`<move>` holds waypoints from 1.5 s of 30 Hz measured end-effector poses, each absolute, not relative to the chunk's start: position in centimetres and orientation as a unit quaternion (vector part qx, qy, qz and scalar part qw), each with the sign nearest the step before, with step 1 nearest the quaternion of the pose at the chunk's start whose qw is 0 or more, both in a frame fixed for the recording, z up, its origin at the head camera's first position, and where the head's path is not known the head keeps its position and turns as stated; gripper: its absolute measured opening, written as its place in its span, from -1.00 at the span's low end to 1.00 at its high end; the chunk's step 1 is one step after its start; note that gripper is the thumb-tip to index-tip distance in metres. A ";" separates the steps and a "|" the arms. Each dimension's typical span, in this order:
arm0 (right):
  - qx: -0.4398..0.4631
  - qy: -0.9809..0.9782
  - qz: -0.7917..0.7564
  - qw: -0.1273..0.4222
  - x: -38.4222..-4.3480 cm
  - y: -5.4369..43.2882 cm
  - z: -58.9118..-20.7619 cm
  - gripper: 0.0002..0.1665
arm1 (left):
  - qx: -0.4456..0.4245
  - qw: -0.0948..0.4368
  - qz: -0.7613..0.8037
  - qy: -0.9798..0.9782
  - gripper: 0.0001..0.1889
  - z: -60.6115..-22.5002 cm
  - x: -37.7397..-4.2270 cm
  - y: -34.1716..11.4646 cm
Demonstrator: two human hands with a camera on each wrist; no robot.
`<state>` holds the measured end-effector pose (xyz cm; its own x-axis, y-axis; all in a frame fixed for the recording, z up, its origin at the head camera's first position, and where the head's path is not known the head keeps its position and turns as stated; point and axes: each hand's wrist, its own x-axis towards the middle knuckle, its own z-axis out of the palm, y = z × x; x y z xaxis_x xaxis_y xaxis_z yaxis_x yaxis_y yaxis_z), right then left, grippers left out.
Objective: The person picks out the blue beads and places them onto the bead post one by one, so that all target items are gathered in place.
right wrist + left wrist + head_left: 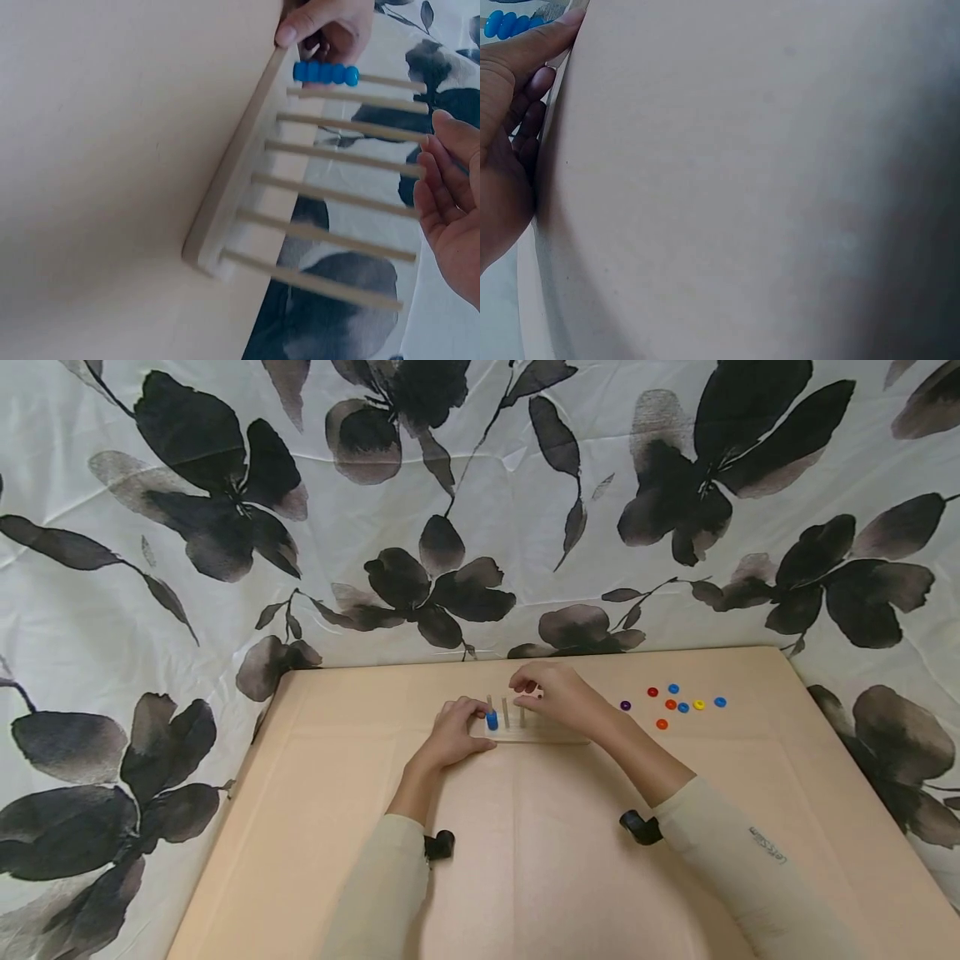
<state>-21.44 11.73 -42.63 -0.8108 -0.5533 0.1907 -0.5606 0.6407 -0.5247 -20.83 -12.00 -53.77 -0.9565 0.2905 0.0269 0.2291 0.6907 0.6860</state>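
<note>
A wooden peg rack (543, 742) stands on the table, with a row of upright pegs rising from a long flat base. Several blue beads (325, 73) are stacked on its leftmost peg; the other pegs look bare in the right wrist view. My left hand (453, 732) grips the left end of the base, its thumb (559, 34) along the front edge and fingers behind. Over the rack is my right hand (557, 695), its loosely bent fingertips close to the peg tops. No bead shows between the right thumb and fingers (435, 191).
Loose beads lie right of the rack: a dark purple one (626, 705), a yellow one (698, 704), and several red and blue ones. Behind the far edge of the table (517, 860) hangs a white cloth (555, 527) with dark flowers.
</note>
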 end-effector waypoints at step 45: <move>0.039 -0.956 0.291 -0.012 -19.9 33.0 -49.3 -0.36 | 0.140 0.051 0.361 0.921 -0.43 -53.5 -20.9 -11.9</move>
<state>-19.89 33.03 -49.31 -0.9967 -0.0811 -0.0012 -0.0667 0.8282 -0.5565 -20.89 -11.92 -53.52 -0.9556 0.2944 0.0071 0.2208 0.7003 0.6788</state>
